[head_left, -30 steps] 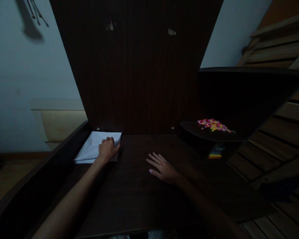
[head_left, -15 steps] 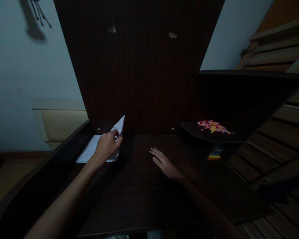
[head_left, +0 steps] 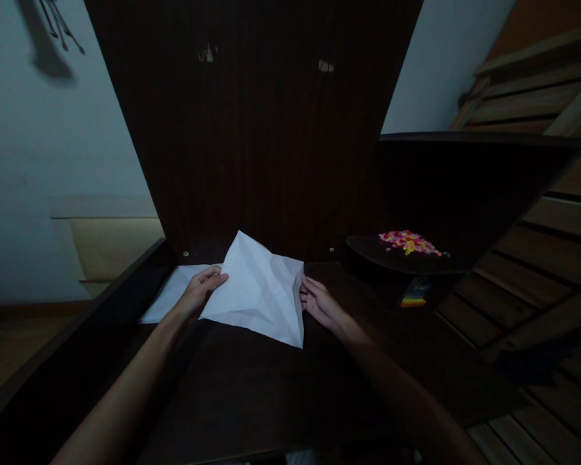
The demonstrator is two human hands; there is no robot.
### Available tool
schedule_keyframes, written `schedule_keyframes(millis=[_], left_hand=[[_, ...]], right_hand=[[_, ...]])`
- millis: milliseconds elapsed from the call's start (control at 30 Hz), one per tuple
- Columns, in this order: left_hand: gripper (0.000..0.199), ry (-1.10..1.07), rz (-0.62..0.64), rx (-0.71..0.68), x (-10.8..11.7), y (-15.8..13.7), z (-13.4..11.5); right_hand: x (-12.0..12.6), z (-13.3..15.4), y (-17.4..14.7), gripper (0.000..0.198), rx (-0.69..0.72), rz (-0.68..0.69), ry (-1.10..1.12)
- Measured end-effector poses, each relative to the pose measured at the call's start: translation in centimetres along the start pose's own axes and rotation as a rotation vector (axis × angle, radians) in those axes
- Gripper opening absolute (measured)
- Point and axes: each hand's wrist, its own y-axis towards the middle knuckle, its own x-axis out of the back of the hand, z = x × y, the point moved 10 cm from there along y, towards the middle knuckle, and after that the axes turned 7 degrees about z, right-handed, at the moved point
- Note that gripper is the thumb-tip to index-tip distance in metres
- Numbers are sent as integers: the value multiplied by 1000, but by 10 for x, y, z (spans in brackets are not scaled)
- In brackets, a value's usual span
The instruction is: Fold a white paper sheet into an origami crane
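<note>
Between my two hands is a creased white sheet of paper (head_left: 261, 284), lifted and tilted above the dark desk (head_left: 252, 400). My left hand (head_left: 198, 292) pinches its left edge, thumb on top. At the sheet's right edge, my right hand (head_left: 319, 302) grips it with some fingers hidden behind the paper. More white paper (head_left: 167, 294) lies flat on the desk at the left, partly covered by my left hand and the lifted sheet.
A dark curved shelf (head_left: 363, 248) at the right bears a pile of small pink, red and yellow pieces (head_left: 409, 241). Beneath it is a rainbow-coloured packet (head_left: 414, 294). A raised side board (head_left: 77, 323) borders the desk's left, and a tall dark panel (head_left: 261, 129) rises behind.
The sheet has come up off the flat paper and moved right, spreading open. My right hand, formerly free over the desk, now holds its right edge. The view has shifted slightly.
</note>
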Motion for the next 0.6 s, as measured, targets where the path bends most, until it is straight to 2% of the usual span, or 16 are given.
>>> schedule_keyframes(millis=[100,200,333,467,600], left_hand=[[28,-96,87,101,-10,0,35],[35,-115,157,197,-21,-4,58],[42,-38,166,191,-25,-6,67],[40,-41,195,167,-31,-8,70],[38,-72,149,143,-32,-11,70]], right_hand=[[10,-12,1,34,-59,-123,159],[16,-14,1,31,-38,-167,124],[31,-6,-4,29,20,-233,30],[43,0,-9,27,54,-276,24],[37,-4,-12,28,5,-234,70]])
